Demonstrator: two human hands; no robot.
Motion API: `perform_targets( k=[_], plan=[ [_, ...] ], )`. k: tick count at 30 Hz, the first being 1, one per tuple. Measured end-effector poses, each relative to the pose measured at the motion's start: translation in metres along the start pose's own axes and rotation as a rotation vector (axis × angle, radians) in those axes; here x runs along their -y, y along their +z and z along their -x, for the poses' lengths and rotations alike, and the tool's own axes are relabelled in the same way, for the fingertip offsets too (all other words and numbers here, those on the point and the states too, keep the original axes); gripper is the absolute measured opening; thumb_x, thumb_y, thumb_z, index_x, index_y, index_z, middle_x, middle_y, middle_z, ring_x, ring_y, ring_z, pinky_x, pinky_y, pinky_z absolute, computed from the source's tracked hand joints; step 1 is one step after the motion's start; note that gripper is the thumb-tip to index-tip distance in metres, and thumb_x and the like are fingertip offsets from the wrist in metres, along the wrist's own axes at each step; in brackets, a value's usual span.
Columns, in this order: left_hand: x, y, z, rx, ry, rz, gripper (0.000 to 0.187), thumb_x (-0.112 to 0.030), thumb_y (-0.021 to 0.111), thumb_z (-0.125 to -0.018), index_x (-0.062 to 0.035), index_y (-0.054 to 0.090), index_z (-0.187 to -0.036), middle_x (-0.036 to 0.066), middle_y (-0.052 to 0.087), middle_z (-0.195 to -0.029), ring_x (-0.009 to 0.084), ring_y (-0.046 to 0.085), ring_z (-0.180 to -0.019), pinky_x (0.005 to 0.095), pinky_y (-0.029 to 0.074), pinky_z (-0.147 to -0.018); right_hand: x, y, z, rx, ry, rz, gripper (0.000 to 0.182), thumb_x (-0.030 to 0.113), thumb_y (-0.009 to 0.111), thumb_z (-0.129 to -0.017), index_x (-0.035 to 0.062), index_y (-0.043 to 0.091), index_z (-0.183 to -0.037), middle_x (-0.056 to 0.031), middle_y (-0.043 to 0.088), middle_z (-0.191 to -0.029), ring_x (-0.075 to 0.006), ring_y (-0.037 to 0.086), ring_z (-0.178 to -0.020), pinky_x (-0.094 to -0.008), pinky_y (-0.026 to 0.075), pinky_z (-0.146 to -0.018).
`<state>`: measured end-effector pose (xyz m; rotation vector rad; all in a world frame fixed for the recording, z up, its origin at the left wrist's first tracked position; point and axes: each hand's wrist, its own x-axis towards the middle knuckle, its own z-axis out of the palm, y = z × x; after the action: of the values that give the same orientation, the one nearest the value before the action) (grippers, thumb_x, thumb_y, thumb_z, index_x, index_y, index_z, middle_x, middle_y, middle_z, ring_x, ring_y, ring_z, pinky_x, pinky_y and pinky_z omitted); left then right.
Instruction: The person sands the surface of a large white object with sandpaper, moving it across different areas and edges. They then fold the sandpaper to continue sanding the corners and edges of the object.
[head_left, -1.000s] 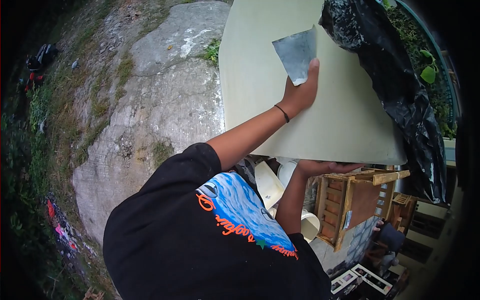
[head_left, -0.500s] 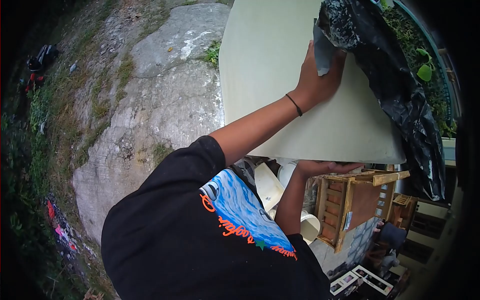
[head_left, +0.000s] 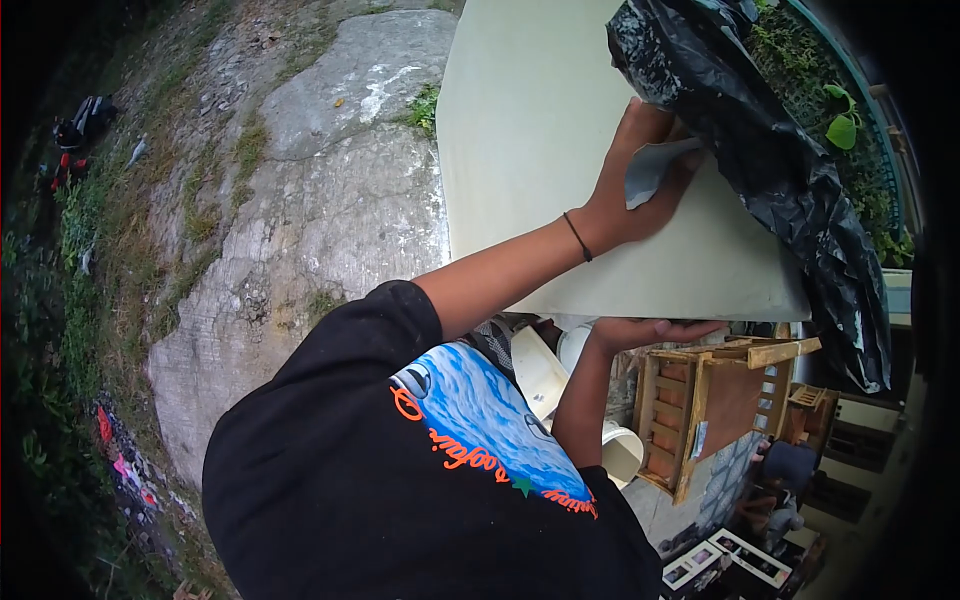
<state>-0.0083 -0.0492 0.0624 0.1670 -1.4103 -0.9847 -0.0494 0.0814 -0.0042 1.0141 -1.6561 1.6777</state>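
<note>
A large pale panel [head_left: 560, 110] fills the upper middle of the head view. My left hand [head_left: 640, 190], with a dark band at its wrist, rests on the panel's face and is closed on a curled grey sheet [head_left: 652, 172]. Below the panel's lower edge, my right hand [head_left: 650, 333] lies palm toward that edge, its fingers stretched out flat along it; part of the hand is hidden. Crumpled black plastic [head_left: 790, 170] hangs over the panel's right side, close to the left hand's fingertips.
Cracked concrete [head_left: 300, 210] with grass stretches along the left. Under the right hand are a white container [head_left: 540, 370], a white bucket [head_left: 622, 452] and a wooden chair [head_left: 730, 400]. A green plant [head_left: 842, 130] stands at upper right; people [head_left: 785, 510] are at lower right.
My left hand has moved slightly down and left on the panel, and the grey sheet now curls inside it. The black plastic has shifted left at its top. My right hand has barely moved.
</note>
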Motion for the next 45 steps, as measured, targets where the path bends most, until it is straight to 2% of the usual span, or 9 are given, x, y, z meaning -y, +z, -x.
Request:
perform_targets(
  k=[8,13,20,24,26,31,34,40,45],
  plan=[
    [0.008,-0.008,0.080,0.238,0.082,-0.478,0.048,-0.013,0.053,-0.089,-0.0015,0.039,-0.133,0.024,0.021,-0.147,0.0400,0.016,-0.138,0.0465,0.020,-0.109,0.004,0.005,0.000,0.007,0.078,-0.176,0.083,0.056,0.027,-0.089,0.0008,-0.001,-0.145,-0.0253,0.003,-0.147,-0.0381,0.015,-0.136,-0.0524,0.020,-0.108],
    [0.016,-0.023,0.027,-0.082,-0.753,0.336,0.050,-0.026,0.043,-0.096,0.0014,0.034,-0.137,0.029,0.021,-0.145,0.0388,0.018,-0.137,0.0381,0.016,-0.111,-0.002,-0.002,-0.001,0.049,-0.007,0.045,0.082,0.054,0.024,-0.089,0.0014,-0.006,-0.145,-0.0241,0.003,-0.149,-0.0382,0.019,-0.136,-0.0518,0.024,-0.107],
    [-0.017,0.001,0.086,0.198,-0.078,-0.364,0.053,-0.018,0.047,-0.091,-0.0119,0.032,-0.142,0.024,0.008,-0.150,0.0409,0.007,-0.139,0.0504,0.010,-0.110,0.005,0.004,0.001,0.002,0.067,-0.127,0.084,0.058,0.026,-0.089,0.0001,-0.002,-0.145,-0.0247,0.003,-0.147,-0.0379,0.013,-0.137,-0.0529,0.016,-0.109],
    [0.003,-0.005,0.051,-0.019,-0.217,-0.168,0.048,-0.020,0.044,-0.094,-0.0035,0.033,-0.139,0.024,0.012,-0.149,0.0358,0.012,-0.140,0.0426,0.014,-0.111,0.000,0.000,0.000,0.014,0.036,-0.059,0.085,0.059,0.027,-0.089,0.0021,-0.001,-0.145,-0.0248,0.004,-0.147,-0.0381,0.016,-0.136,-0.0526,0.020,-0.108],
    [-0.004,-0.017,0.022,-0.053,-0.675,0.449,0.047,-0.024,0.045,-0.096,0.0009,0.036,-0.134,0.024,0.016,-0.149,0.0284,0.015,-0.139,0.0331,0.017,-0.109,-0.002,0.000,-0.001,0.012,-0.002,-0.022,0.085,0.060,0.027,-0.089,0.0030,-0.001,-0.146,-0.0249,0.005,-0.147,-0.0382,0.016,-0.136,-0.0524,0.021,-0.108],
    [-0.021,0.004,0.056,0.108,-0.080,-0.345,0.050,-0.022,0.050,-0.091,-0.0064,0.036,-0.137,0.028,0.015,-0.147,0.0454,0.012,-0.137,0.0559,0.011,-0.108,0.002,0.003,0.001,-0.004,0.046,-0.103,0.084,0.060,0.027,-0.089,0.0039,0.000,-0.146,-0.0243,0.005,-0.147,-0.0378,0.017,-0.136,-0.0510,0.023,-0.108],
    [-0.026,0.012,0.080,0.197,0.084,-0.468,0.047,-0.029,0.039,-0.094,-0.0072,0.041,-0.136,0.024,0.008,-0.150,0.0398,0.006,-0.140,0.0498,0.006,-0.111,0.010,0.005,0.002,-0.033,0.137,-0.198,0.085,0.060,0.028,-0.089,0.0041,0.001,-0.146,-0.0234,0.004,-0.147,-0.0375,0.018,-0.136,-0.0510,0.023,-0.108],
    [0.005,-0.005,0.017,0.020,-0.435,0.281,0.043,-0.022,0.040,-0.095,-0.0028,0.044,-0.133,0.024,0.015,-0.149,0.0381,0.011,-0.139,0.0424,0.012,-0.111,-0.005,-0.001,-0.001,0.031,-0.007,-0.062,0.084,0.057,0.029,-0.089,0.0042,-0.003,-0.146,-0.0233,0.002,-0.148,-0.0373,0.016,-0.136,-0.0511,0.022,-0.108],
    [-0.022,0.001,0.050,0.083,-0.113,-0.242,0.045,-0.022,0.045,-0.093,-0.0053,0.042,-0.135,0.024,0.006,-0.150,0.0422,0.006,-0.139,0.0546,0.010,-0.109,-0.002,0.000,0.002,0.002,0.041,-0.059,0.084,0.058,0.028,-0.089,0.0040,-0.001,-0.146,-0.0243,0.006,-0.147,-0.0381,0.019,-0.135,-0.0513,0.022,-0.108]
  ],
)
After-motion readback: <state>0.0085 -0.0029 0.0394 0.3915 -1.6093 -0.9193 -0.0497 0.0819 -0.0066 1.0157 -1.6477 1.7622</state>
